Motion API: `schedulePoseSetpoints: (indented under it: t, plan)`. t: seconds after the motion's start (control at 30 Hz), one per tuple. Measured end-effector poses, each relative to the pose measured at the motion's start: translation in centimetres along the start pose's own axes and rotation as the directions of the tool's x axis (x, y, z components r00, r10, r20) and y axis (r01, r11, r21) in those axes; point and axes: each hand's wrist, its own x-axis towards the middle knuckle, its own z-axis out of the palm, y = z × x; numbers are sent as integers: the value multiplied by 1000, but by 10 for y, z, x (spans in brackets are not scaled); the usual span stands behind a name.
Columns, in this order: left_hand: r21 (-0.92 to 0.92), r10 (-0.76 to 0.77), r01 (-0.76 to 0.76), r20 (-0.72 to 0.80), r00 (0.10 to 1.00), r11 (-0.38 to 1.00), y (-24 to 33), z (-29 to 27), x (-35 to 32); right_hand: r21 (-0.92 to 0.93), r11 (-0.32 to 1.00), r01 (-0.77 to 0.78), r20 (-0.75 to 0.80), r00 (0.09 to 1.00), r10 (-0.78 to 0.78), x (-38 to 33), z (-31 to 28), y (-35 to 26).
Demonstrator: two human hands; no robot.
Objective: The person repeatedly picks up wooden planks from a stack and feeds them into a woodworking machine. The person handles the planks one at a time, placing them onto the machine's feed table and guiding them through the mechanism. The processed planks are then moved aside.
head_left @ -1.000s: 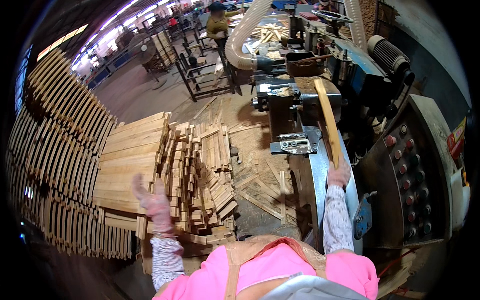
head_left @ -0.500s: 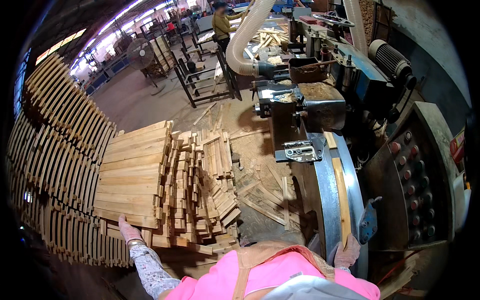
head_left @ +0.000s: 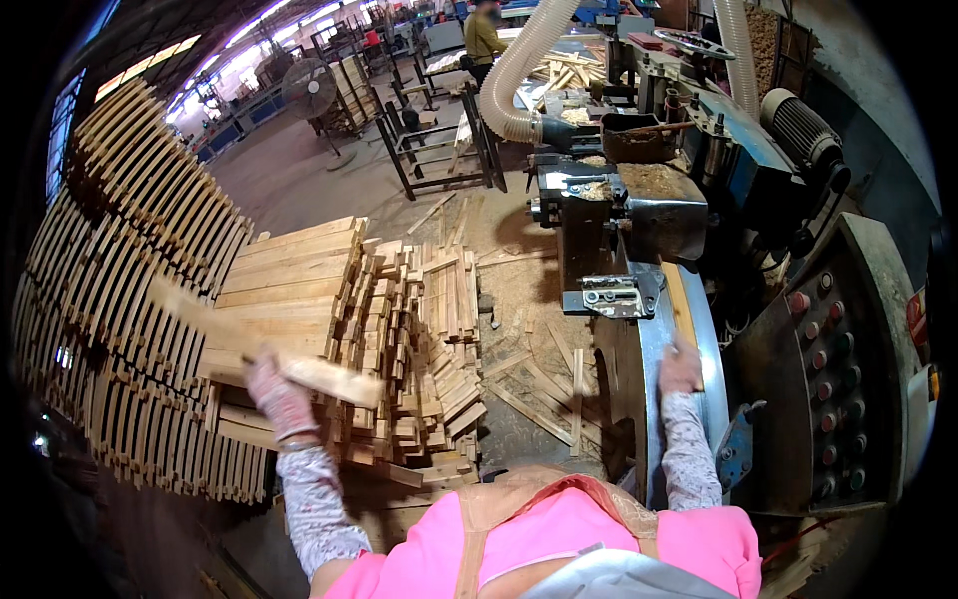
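My left hand [head_left: 279, 399], in a pale glove, is closed round a wooden slat [head_left: 344, 380] lifted off the top of a stack of slats [head_left: 284, 270]. The slat lies slantwise across the stack and is smeared by motion at its far end. On the right, my gloved right hand [head_left: 681, 369] is closed at the near end of a wooden strip [head_left: 680, 299]. This strip lies along the curved metal bed [head_left: 711, 364] of a woodworking machine [head_left: 659, 205], its far end close to the machine's housing.
Tall piles of curved slats [head_left: 110, 339] stand at the far left. Offcuts [head_left: 539, 394] lie on the floor between the stack and the machine. A control panel with round buttons [head_left: 833, 369] is at right. A ribbed hose [head_left: 519, 75] and another person [head_left: 483, 40] are farther back.
My left hand has raised a slat from the stack. My right hand has moved forward along the bed, and the strip has slid farther toward the machine. The view has shifted slightly.
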Motion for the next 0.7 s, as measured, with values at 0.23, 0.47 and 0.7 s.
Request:
schedulePoseSetpoints:
  t: [0.23, 0.47, 0.7]
  plan:
    - [312, -130, -20, 451, 883, 950, -113, 166, -153, 301, 792, 531, 335, 719, -609, -67, -19, -269]
    - [139, -235, 300, 920, 314, 944, -114, 163, -244, -172, 985, -22, 293, 953, 73, -159, -134, -124]
    - [185, -225, 129, 751, 620, 974, -129, 107, -177, -590, 804, -76, 68, 987, 143, -217, -194, -48]
